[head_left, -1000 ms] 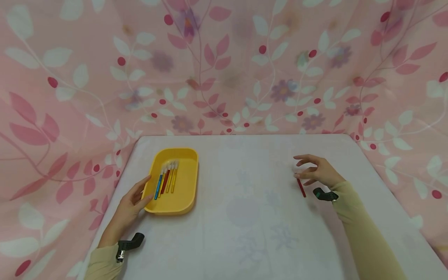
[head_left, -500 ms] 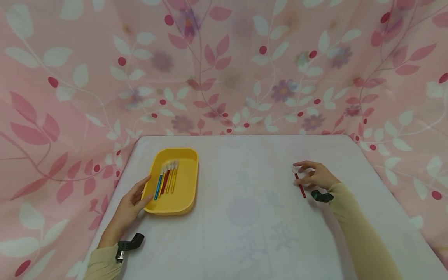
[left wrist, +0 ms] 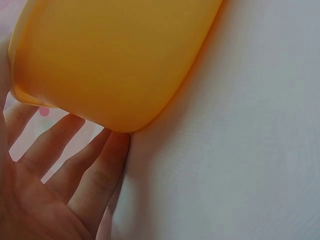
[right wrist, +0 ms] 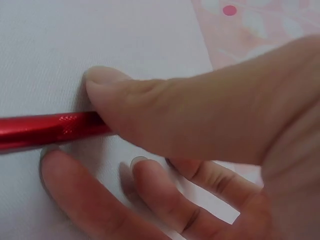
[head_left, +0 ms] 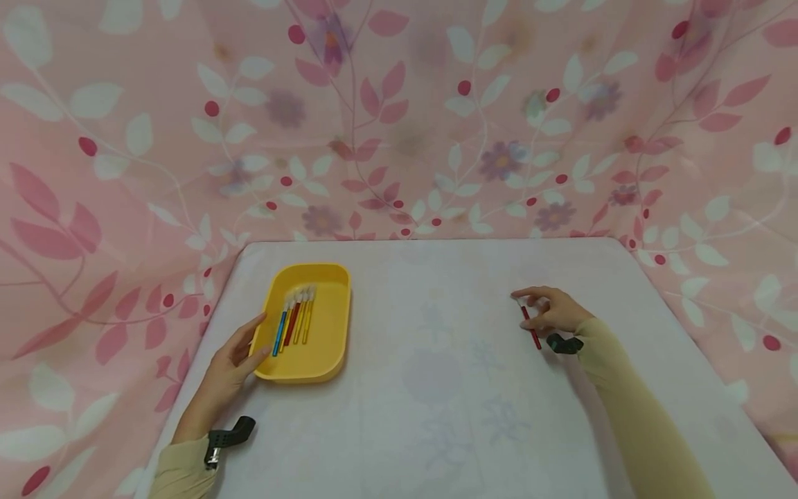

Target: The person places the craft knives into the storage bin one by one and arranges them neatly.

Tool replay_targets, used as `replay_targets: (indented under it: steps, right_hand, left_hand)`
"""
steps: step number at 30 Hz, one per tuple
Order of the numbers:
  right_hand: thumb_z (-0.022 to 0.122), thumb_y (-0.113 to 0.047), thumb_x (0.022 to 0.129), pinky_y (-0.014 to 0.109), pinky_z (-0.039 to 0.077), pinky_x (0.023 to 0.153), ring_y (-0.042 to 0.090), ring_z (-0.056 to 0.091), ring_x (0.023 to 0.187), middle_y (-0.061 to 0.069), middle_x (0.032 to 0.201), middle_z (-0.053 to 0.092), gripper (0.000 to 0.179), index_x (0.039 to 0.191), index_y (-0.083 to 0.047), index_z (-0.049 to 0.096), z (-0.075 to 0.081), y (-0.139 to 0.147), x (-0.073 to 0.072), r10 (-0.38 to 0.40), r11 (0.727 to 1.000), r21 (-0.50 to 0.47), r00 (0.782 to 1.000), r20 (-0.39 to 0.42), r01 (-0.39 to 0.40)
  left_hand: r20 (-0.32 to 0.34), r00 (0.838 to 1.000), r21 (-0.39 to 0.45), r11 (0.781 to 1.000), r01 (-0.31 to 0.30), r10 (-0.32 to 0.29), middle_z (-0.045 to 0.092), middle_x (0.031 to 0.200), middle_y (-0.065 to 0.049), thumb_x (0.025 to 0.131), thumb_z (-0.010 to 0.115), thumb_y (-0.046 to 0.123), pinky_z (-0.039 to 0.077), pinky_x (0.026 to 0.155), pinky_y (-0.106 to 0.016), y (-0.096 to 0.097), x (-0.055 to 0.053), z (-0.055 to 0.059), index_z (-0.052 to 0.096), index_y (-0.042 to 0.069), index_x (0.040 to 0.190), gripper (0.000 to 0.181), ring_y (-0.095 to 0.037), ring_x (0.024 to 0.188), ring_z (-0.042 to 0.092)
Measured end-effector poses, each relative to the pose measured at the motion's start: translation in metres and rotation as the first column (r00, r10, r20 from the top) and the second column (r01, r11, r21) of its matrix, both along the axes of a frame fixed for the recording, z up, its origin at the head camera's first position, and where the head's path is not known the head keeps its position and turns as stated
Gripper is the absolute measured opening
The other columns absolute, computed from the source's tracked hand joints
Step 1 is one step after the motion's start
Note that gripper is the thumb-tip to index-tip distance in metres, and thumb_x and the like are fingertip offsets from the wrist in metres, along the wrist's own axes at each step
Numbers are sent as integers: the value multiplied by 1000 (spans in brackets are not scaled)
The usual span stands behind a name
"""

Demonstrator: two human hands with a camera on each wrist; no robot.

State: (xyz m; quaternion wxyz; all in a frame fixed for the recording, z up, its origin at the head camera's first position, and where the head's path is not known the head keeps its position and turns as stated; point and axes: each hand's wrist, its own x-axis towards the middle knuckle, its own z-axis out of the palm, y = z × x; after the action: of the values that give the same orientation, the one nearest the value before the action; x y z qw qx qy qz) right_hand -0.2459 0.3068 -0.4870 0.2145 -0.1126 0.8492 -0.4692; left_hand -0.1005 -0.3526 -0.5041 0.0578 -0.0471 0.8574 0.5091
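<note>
My left hand (head_left: 232,364) holds the yellow tray (head_left: 333,346) at its left side and near corner, thumb over the rim and fingers along the outer wall. In the left wrist view the fingertips (left wrist: 117,142) meet the tray's edge. Several slim paintbrushes (head_left: 293,322) with blue, red and yellow handles lie side by side in it, pale tips pointing away. On the right, my right hand (head_left: 555,310) pinches a red paintbrush (head_left: 534,336) lying on the white cloth. The right wrist view shows the thumb over the glossy red handle (right wrist: 35,132), fingers on its other side.
A white cloth (head_left: 430,430) covers the table, and the tray stands on its left part. Pink floral fabric (head_left: 399,118) hangs behind the table and along both sides.
My right hand has lowered and moved slightly left onto the red paintbrush, its fingers closing about the handle. The left hand and the tray have stayed in place.
</note>
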Motion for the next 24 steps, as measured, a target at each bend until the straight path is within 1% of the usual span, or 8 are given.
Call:
replay_targets:
  steps: [3, 6, 9, 14, 16, 19, 24]
  right_hand:
    - [87, -1, 91, 45, 67, 68, 28, 60, 76, 32, 136, 48, 73, 156, 2, 55, 0, -1, -3, 27, 1000, -1, 1000, -4, -27]
    - [86, 2, 90, 45, 67, 67, 27, 59, 75, 30, 132, 48, 72, 155, 3, 54, -1, -2, -4, 29, 1000, 1, 1000, 3, -29]
    - [84, 5, 90, 43, 67, 66, 26, 58, 74, 28, 130, 48, 72, 155, 5, 53, -1, -1, -5, 29, 1000, 1, 1000, 9, -29]
    - [82, 8, 89, 41, 66, 63, 25, 59, 73, 28, 130, 48, 72, 155, 5, 52, 0, 0, -6, 25, 1000, 2, 1000, 15, -25]
    - [81, 8, 90, 41, 66, 62, 25, 59, 73, 28, 128, 48, 72, 155, 6, 51, 1, 0, -6, 29, 1000, -1, 999, 14, -29]
    - [79, 8, 90, 41, 66, 63, 25, 59, 73, 29, 127, 48, 72, 156, 7, 50, 1, 0, -6, 41, 999, -13, 999, 15, -40]
    - [78, 9, 90, 42, 66, 63, 25, 58, 77, 29, 129, 48, 73, 157, 7, 49, 2, 2, -7, 41, 999, -29, 999, 32, -40]
  left_hand:
    - [-11, 1000, 4, 1000, -1, 1, 30, 178, -16, 109, 70, 41, 46, 100, -9, -1, 0, 0, 29, 37, 175, 78, -51, 155, 39]
    - [-12, 1000, 12, 1000, 0, 0, 30, 178, -17, 109, 70, 40, 45, 98, -7, -1, 0, -1, 29, 36, 175, 78, -51, 155, 38]
    - [-3, 1000, 9, 1000, 0, 0, 29, 178, -17, 109, 70, 41, 47, 101, -10, -1, 0, -2, 28, 37, 175, 78, -51, 156, 38]
    - [13, 1000, -4, 1000, -5, 5, 29, 178, -15, 109, 69, 44, 49, 108, -19, -1, 0, -2, 27, 39, 175, 79, -50, 157, 37]
    - [15, 1000, -1, 1000, -5, 5, 28, 179, -15, 109, 69, 44, 49, 109, -21, -1, 0, -2, 27, 39, 175, 79, -49, 157, 36]
    - [16, 1000, 5, 1000, -3, 3, 27, 179, -14, 109, 69, 43, 49, 109, -20, -1, 0, -3, 26, 39, 175, 79, -49, 157, 36]
    - [1, 1000, 9, 1000, 4, -4, 27, 179, -15, 110, 69, 43, 47, 106, -15, -2, -1, -2, 26, 38, 175, 78, -50, 157, 36]
